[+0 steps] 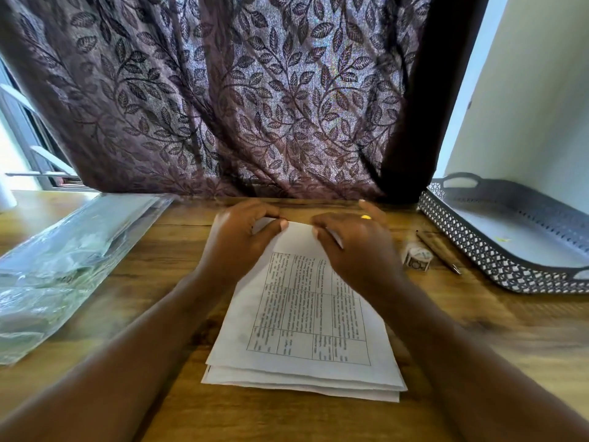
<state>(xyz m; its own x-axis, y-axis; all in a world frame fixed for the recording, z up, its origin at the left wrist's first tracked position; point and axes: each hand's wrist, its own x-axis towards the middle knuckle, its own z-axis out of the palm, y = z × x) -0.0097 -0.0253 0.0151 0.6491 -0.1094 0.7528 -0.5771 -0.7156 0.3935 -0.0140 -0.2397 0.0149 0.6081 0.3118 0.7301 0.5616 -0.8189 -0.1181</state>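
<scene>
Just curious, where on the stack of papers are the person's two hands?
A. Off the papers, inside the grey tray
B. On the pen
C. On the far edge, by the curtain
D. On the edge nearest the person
C: the left hand and the right hand both hold the papers at their far edge, close to the curtain, while the near edge lies untouched.

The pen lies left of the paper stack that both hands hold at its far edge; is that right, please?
Not quite: the head view shows the pen right of the paper stack; the left hand and right hand do hold its far edge.
</scene>
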